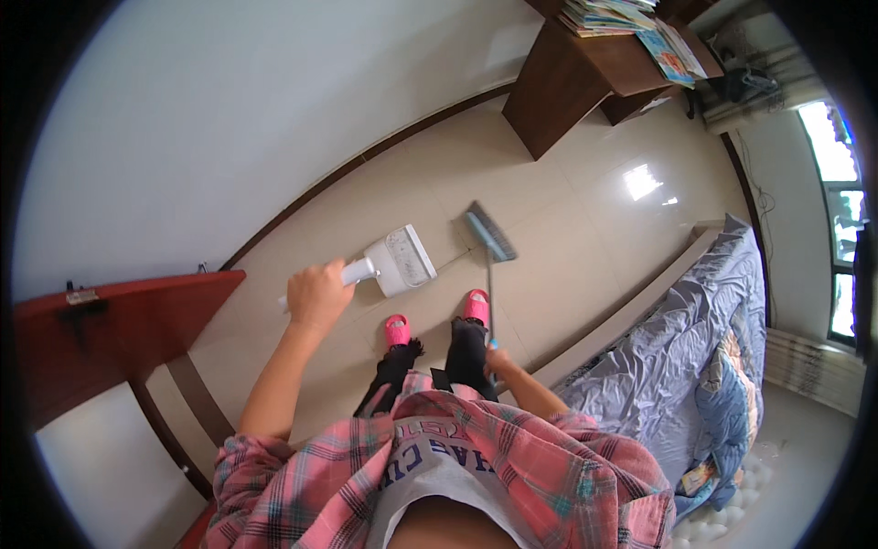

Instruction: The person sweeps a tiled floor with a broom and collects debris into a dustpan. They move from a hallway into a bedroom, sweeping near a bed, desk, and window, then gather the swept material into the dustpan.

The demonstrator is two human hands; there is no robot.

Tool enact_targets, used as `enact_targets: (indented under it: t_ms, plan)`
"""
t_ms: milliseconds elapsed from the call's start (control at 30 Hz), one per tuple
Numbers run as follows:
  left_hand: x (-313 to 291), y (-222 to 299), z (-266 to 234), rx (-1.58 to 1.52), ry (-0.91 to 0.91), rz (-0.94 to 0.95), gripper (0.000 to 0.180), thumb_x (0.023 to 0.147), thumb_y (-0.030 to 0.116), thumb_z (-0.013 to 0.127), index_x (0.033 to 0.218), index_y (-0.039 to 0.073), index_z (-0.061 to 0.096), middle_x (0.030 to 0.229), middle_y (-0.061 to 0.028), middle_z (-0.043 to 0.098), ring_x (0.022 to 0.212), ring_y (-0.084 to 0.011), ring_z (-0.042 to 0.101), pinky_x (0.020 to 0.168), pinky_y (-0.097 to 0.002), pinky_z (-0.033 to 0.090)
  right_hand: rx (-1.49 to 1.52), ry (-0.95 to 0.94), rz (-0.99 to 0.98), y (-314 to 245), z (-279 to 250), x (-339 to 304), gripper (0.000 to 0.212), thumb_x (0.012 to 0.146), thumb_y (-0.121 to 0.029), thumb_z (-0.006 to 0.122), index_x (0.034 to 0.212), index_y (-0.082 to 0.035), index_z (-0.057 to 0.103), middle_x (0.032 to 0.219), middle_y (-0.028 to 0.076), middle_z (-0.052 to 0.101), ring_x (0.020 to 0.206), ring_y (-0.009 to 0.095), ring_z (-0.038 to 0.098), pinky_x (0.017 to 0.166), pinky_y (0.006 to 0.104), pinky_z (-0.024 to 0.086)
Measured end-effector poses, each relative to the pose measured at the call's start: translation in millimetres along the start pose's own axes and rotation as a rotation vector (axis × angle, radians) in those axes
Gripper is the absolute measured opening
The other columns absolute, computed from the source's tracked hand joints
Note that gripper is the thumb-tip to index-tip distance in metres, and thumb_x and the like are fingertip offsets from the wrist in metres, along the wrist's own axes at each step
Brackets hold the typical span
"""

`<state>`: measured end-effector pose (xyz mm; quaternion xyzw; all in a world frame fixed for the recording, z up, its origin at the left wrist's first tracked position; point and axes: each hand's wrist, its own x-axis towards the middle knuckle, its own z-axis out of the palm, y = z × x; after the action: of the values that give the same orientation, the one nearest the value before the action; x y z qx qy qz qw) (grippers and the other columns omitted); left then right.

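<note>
My left hand (318,295) is closed round the white handle of a long-handled dustpan (400,263). The pan lies low over the tiled floor ahead of my feet, with some specks of dirt in it. Lower right, my right hand (495,358) grips the thin grey stick of a broom (491,234); part of that hand is hidden by my body and sleeve. The broom's head, blue-grey with dark bristles, rests on the floor to the right of the pan, a short gap apart from it.
A brown wooden desk (585,69) bearing stacked books (611,16) stands at the far right. Along the right side runs a bed (658,339) with a rumpled grey cover. A reddish-brown door (119,334) is at the left, and pink slippers (397,331) are on my feet.
</note>
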<state>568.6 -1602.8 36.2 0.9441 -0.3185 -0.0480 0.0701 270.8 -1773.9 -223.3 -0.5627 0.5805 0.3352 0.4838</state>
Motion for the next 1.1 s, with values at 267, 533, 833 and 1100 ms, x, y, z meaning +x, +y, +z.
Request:
enact_targets:
  t_ms: [267, 533, 833, 1100]
  plan:
    - [-8, -50, -9, -0.045, 0.077, -0.01, 0.015, 0.064, 0.019, 0.06, 0.06, 0.006, 0.052, 0.053, -0.0138, 0.053, 0.05, -0.0318, 0.053, 0.045, -0.04, 0.042, 0.274, 0.033, -0.103, -56, -100, -79, 0.025, 0.079, -0.024, 0.051, 0.091, -0.002, 0.048, 0.049, 0.004, 0.043, 0.033, 0.011, 0.037, 0.029, 0.0264, 0.031]
    - [-17, -65, -13, 0.021, 0.107, -0.355, 0.017, 0.064, 0.018, 0.06, 0.06, 0.005, 0.05, 0.054, -0.0144, 0.053, 0.051, -0.0335, 0.052, 0.046, -0.0406, 0.041, 0.717, -0.042, -0.243, -261, -190, 58, 0.011, 0.081, -0.022, 0.04, 0.074, -0.019, 0.033, 0.047, 0.001, 0.033, 0.033, 0.008, 0.03, 0.028, 0.0194, 0.026]
    - [-13, -67, -7, -0.003, 0.069, -0.691, 0.018, 0.065, 0.019, 0.061, 0.068, 0.003, 0.053, 0.061, -0.0179, 0.053, 0.059, -0.0368, 0.052, 0.05, -0.0418, 0.041, 0.511, -0.158, -0.199, -320, -191, 51, 0.023, 0.078, -0.018, 0.046, 0.1, -0.022, 0.041, 0.044, 0.0, 0.03, 0.032, 0.009, 0.027, 0.027, 0.0203, 0.024]
    - [-14, -97, -22, 0.036, 0.125, -0.782, 0.017, 0.065, 0.019, 0.059, 0.074, 0.004, 0.056, 0.062, -0.018, 0.054, 0.06, -0.036, 0.053, 0.051, -0.042, 0.042, 0.399, -0.13, -0.337, -375, -214, 32, 0.009, 0.078, -0.016, 0.041, 0.087, -0.017, 0.04, 0.043, 0.0, 0.031, 0.033, 0.008, 0.028, 0.027, 0.0191, 0.023]
